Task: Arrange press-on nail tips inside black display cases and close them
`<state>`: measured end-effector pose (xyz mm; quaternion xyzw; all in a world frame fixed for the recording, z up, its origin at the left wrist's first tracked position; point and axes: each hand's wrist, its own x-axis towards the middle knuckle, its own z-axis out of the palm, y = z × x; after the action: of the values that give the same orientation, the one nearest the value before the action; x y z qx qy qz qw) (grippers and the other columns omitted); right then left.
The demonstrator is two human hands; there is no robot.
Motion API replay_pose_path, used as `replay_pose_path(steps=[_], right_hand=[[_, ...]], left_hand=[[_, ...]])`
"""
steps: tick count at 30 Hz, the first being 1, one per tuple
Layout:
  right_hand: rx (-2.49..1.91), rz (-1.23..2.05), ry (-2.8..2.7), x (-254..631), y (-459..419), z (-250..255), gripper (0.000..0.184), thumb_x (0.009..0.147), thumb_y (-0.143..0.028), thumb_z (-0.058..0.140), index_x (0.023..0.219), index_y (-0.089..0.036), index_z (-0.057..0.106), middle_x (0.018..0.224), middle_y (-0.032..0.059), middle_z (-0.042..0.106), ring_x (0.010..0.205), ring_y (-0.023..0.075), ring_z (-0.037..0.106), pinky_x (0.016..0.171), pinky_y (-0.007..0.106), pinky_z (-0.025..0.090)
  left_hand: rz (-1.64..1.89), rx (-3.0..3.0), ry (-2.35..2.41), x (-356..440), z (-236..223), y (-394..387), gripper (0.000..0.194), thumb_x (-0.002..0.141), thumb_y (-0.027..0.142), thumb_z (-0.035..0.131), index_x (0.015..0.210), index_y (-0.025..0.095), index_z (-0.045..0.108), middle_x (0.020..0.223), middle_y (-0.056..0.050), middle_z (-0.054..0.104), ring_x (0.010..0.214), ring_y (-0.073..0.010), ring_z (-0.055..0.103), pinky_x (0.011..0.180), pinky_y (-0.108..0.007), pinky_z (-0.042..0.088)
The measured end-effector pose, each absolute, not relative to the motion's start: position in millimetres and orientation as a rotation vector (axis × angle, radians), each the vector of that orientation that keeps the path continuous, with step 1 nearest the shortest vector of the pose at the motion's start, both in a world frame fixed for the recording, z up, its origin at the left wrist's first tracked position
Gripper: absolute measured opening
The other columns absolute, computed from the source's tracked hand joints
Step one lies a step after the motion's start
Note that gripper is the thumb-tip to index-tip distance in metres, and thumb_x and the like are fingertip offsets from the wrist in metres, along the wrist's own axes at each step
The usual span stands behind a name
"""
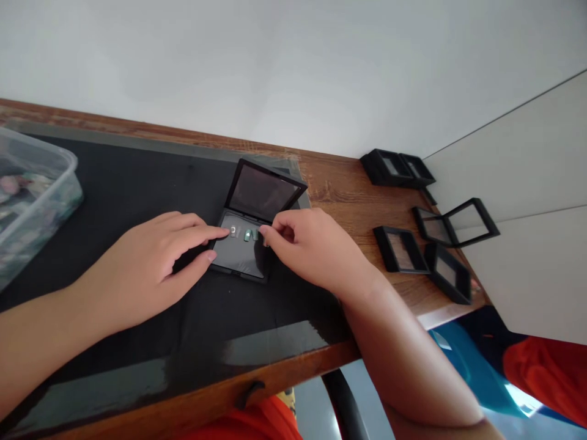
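Note:
A small black hinged case [257,211] lies open on a black mat [137,195], its lid tilted up at the back. Small pale press-on nails [243,234] sit in a row on the case's lower pad. My left hand [151,263] rests on the mat beside the case, forefinger stretched out onto the pad and touching the leftmost nail, thumb against the case's left edge. My right hand [312,247] is curled at the case's right side, thumb and forefinger pinched at the rightmost nail.
A clear plastic tub [32,195] holding small items stands at the mat's left edge. Several more black cases [403,247], some open, lie on the wooden table [348,189] to the right. A white wall runs behind the table.

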<state>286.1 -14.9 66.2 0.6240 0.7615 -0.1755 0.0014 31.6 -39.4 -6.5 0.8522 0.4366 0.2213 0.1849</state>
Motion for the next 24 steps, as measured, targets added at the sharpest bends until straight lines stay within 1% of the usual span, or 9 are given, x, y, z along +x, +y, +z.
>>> replay_pose_path(steps=[2,3,5,7,9,11,16,20,24], right_hand=[[1.971,-0.609,2.403,288.0,-14.1,69.2,0.038,0.105,-0.034,0.063,0.069,-0.021,0.069,0.063,-0.0009,0.066,0.058,0.0127,0.053,0.061,0.032,0.030],[1.979,-0.644,2.414,289.6,-13.7,70.7,0.035,0.104,-0.033,0.065,0.071,-0.021,0.069,0.063,-0.0018,0.065,0.058,0.0124,0.053,0.061,0.032,0.031],[1.977,-0.711,2.445,293.4,-12.8,73.2,0.024,0.099,-0.032,0.072,0.079,-0.021,0.070,0.063,-0.0042,0.064,0.058,0.0118,0.054,0.060,0.030,0.034],[1.936,-0.747,2.472,297.2,-12.0,74.1,0.013,0.095,-0.030,0.079,0.092,-0.021,0.072,0.065,-0.0067,0.064,0.059,0.0114,0.055,0.061,0.029,0.035],[1.881,-0.735,2.480,299.6,-11.5,73.9,0.016,0.093,-0.028,0.083,0.102,-0.021,0.072,0.067,-0.0078,0.063,0.060,0.0115,0.056,0.062,0.028,0.037],[1.851,-0.693,2.458,300.0,-11.3,73.3,0.019,0.093,-0.026,0.084,0.107,-0.020,0.073,0.069,-0.0072,0.064,0.061,0.0122,0.057,0.063,0.028,0.037],[1.824,-0.543,2.391,296.9,-12.0,74.4,0.020,0.093,-0.032,0.086,0.109,-0.023,0.079,0.075,-0.0034,0.069,0.069,0.0159,0.062,0.065,0.030,0.037],[1.803,-0.523,2.413,298.9,-10.7,74.7,0.019,0.093,-0.036,0.087,0.110,-0.028,0.085,0.076,-0.0024,0.071,0.070,0.0168,0.064,0.065,0.030,0.038],[1.811,-0.555,2.484,305.0,-6.9,72.4,0.020,0.088,-0.036,0.091,0.107,-0.029,0.088,0.073,-0.0025,0.071,0.066,0.0161,0.065,0.062,0.030,0.040]], left_hand=[[0.623,2.397,1.227,31.6,-6.4,-39.5,0.041,0.112,0.045,0.046,0.139,0.029,0.073,0.120,-0.004,0.079,0.108,-0.0260,0.074,0.091,-0.044,0.059],[0.624,2.394,1.225,31.7,-6.3,-39.6,0.041,0.112,0.044,0.046,0.139,0.028,0.073,0.119,-0.004,0.079,0.107,-0.0259,0.074,0.090,-0.044,0.059],[0.631,2.396,1.225,32.6,-6.1,-39.9,0.041,0.112,0.043,0.047,0.139,0.027,0.073,0.117,-0.004,0.079,0.106,-0.0260,0.074,0.090,-0.044,0.059],[0.648,2.406,1.233,33.9,-6.0,-40.2,0.041,0.112,0.042,0.047,0.138,0.026,0.074,0.115,-0.004,0.079,0.104,-0.0264,0.074,0.088,-0.045,0.060],[0.665,2.416,1.239,35.3,-5.8,-40.3,0.041,0.111,0.040,0.047,0.136,0.024,0.075,0.113,-0.005,0.080,0.102,-0.0267,0.074,0.087,-0.045,0.061],[0.683,2.422,1.234,36.2,-5.3,-39.7,0.040,0.111,0.038,0.048,0.135,0.023,0.076,0.113,-0.006,0.080,0.101,-0.0269,0.075,0.086,-0.045,0.062],[0.720,2.433,1.221,37.3,-4.3,-38.2,0.037,0.110,0.035,0.050,0.132,0.023,0.077,0.111,-0.005,0.081,0.100,-0.0251,0.077,0.085,-0.042,0.064],[0.789,2.426,1.282,41.4,-0.7,-43.4,0.035,0.108,0.031,0.053,0.135,0.020,0.073,0.116,-0.006,0.080,0.100,-0.0224,0.079,0.082,-0.038,0.065],[0.923,2.560,1.341,46.0,23.5,-52.6,0.033,0.108,0.025,0.052,0.134,0.018,0.070,0.115,-0.007,0.079,0.094,-0.0224,0.077,0.074,-0.038,0.062]])
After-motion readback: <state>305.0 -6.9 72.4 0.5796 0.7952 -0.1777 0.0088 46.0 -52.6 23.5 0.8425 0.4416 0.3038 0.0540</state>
